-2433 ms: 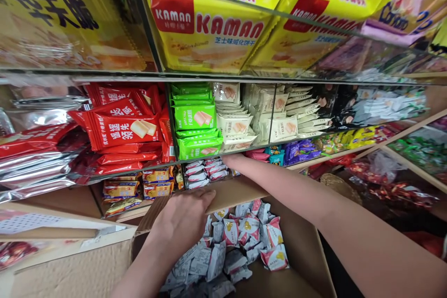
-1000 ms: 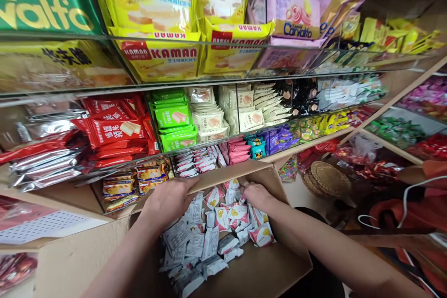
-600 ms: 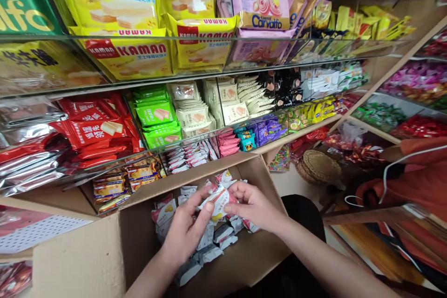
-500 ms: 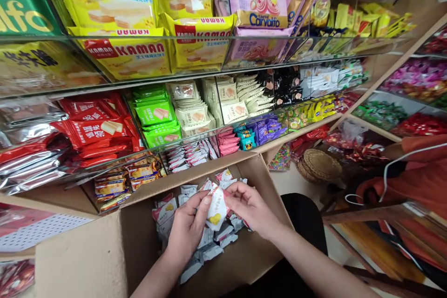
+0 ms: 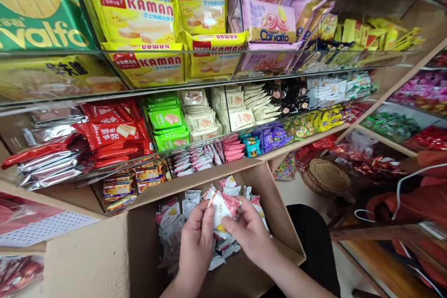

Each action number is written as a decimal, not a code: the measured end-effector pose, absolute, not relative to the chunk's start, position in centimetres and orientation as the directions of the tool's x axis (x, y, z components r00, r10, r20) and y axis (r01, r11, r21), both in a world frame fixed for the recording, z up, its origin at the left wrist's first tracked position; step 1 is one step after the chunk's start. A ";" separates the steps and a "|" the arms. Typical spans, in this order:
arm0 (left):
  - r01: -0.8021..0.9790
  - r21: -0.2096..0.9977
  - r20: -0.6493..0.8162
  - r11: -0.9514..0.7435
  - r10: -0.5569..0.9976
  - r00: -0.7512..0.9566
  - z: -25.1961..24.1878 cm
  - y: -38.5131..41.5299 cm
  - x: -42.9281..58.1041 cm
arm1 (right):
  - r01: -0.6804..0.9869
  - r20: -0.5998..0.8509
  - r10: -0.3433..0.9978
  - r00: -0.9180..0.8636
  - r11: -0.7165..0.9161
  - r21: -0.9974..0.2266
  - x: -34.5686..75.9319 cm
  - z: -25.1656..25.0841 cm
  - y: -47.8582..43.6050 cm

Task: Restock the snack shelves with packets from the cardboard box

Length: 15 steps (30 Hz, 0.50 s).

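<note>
Both of my hands hold small white-and-pink snack packets [image 5: 221, 209] together over an open cardboard box [image 5: 104, 251]. My left hand [image 5: 196, 242] grips the packets from the left, its fingers curled round them. From the right, my right hand [image 5: 247, 233] pinches the same packets. Several more of these packets [image 5: 174, 223] lie loose in the box beneath my hands. Matching packets [image 5: 195, 158] are stacked on the lower glass shelf just beyond the box.
Glass shelves [image 5: 209, 81] rise in front, packed with yellow Kaman wafer bags [image 5: 146, 14], red packets [image 5: 111, 135], green packets [image 5: 167, 121] and cream packets [image 5: 237, 111]. A woven basket [image 5: 326, 177] and sweets bins [image 5: 415, 98] stand to the right. An orange garment [image 5: 412, 200] lies at far right.
My right hand came back from the lower shelf into the box. Both hands dug among the loose packets, then lifted a few of them up together and now hold them nearer to me.
</note>
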<state>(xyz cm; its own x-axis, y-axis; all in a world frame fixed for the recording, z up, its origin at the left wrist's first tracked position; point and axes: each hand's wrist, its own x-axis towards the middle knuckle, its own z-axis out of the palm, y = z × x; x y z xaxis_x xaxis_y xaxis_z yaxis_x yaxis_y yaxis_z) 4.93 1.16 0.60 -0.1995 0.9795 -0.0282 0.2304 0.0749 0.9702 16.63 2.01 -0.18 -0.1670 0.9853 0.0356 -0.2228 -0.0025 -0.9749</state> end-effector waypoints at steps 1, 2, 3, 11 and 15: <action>0.238 0.970 -0.021 0.060 0.986 -0.163 0.8 1.1 4.8 | -0.196 0.036 0.976 -0.217 -0.008 -0.981 16.8 0.0 1.8; 0.270 0.962 0.004 0.029 0.993 -0.122 1.1 1.2 4.3 | -0.147 0.045 0.971 -0.234 0.010 -0.989 17.1 0.2 1.8; 0.333 0.943 0.060 -0.030 0.995 -0.083 1.4 1.4 3.6 | -0.077 0.073 0.973 -0.219 0.057 -0.995 17.5 0.6 2.1; 0.929 0.282 0.264 -0.239 0.951 0.164 4.9 8.4 -5.1 | 0.689 0.404 0.758 -0.512 0.644 -0.333 20.2 5.2 12.4; 0.961 0.269 -0.089 -0.055 0.993 0.081 4.2 10.4 -6.1 | 0.835 -0.090 0.831 -0.550 0.544 -0.080 16.6 5.2 17.4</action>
<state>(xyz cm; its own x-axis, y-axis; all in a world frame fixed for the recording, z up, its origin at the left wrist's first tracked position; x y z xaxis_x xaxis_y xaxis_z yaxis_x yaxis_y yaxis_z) -6.06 10.44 4.18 0.0813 0.9927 -0.0891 0.9615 -0.0546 0.2694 16.64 17.37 5.23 -0.5496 0.8305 -0.0902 0.8352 0.5441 -0.0798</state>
